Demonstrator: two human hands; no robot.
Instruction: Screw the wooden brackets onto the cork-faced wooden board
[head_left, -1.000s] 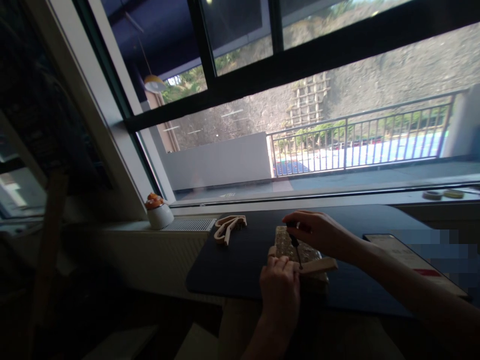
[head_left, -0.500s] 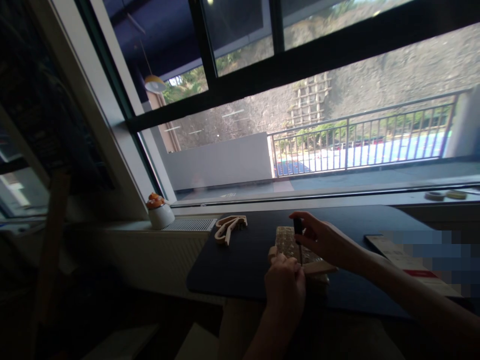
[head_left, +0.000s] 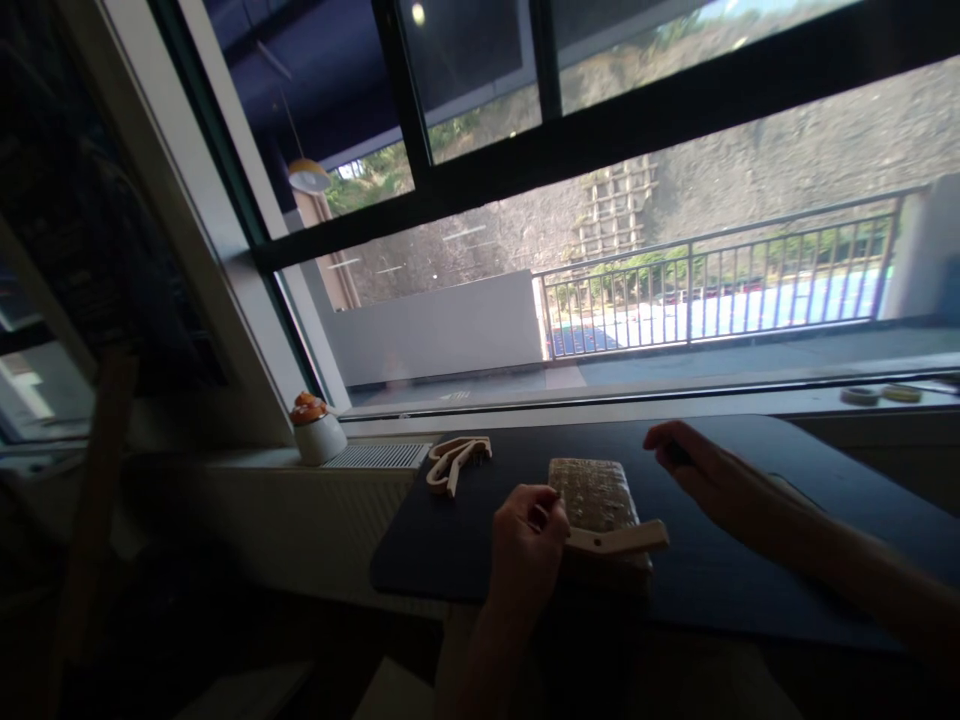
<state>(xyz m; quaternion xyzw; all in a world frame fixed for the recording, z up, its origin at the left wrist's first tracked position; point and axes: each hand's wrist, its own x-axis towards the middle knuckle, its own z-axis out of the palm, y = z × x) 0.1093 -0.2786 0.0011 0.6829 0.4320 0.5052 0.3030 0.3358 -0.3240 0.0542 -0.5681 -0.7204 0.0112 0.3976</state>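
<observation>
My left hand point(head_left: 529, 535) is closed at the left end of an angled wooden piece point(head_left: 619, 539), which has a dark hole near its bend. The piece lies across the near side of a brown, plastic-wrapped block point(head_left: 592, 495) on the dark table. To the right of the block and apart from it, my right hand point(head_left: 686, 465) is closed around a black-handled screwdriver point(head_left: 679, 455). Most of the screwdriver is hidden by the fingers. At the table's far left sits a looped wooden part point(head_left: 455, 465), with small dark pieces by its right end.
The dark table point(head_left: 442, 545) stands against the window sill. A radiator point(head_left: 360, 520) runs along the left, with a white pot point(head_left: 320, 440) topped in orange above it. Rolls of tape point(head_left: 859, 397) lie on the sill at right.
My right hand has lifted the screwdriver off the wooden piece and moved right. My left hand has shifted slightly left. A pale flat thing at the table's right no longer shows.
</observation>
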